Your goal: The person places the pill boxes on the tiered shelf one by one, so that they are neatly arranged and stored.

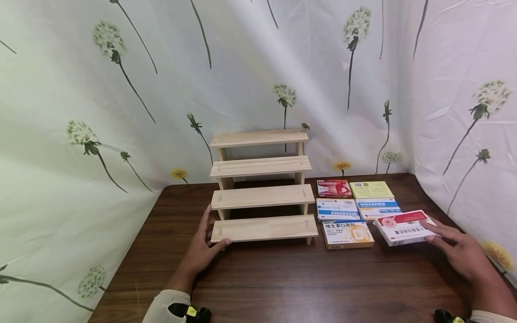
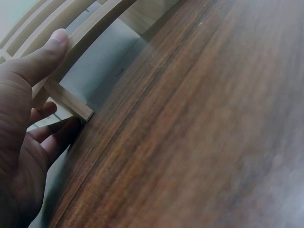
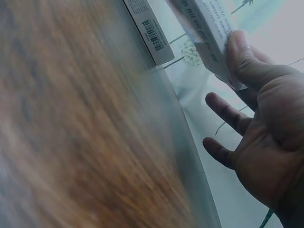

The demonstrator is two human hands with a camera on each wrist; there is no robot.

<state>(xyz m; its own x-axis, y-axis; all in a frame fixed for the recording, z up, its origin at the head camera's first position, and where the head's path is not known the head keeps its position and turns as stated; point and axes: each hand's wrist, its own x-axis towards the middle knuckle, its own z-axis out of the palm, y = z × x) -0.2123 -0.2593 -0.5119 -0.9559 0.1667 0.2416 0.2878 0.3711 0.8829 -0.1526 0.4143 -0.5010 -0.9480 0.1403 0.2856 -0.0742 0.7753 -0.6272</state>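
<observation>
My left hand (image 1: 199, 253) holds the left end of a pale wooden four-step display rack (image 1: 264, 229). Its thumb lies on the lowest step's front edge, and the other fingers reach round the side; the left wrist view shows them by the rack's leg (image 2: 71, 100). At the right, my right hand (image 1: 464, 251) pinches a white and red medicine box (image 1: 404, 229) by its right end. That medicine box (image 3: 209, 38) is tilted above the table in the right wrist view, thumb on one face, with two fingers standing off it. The fingers behind the box are partly hidden.
Beside the rack lie several medicine boxes: a red one (image 1: 334, 189), a yellow-green one (image 1: 371, 190), two blue and white ones (image 1: 337, 210), and an orange and white vitamin D box (image 1: 347, 235). The dark wood table (image 1: 299, 278) meets flower-print curtains (image 1: 250, 89) behind and at both sides.
</observation>
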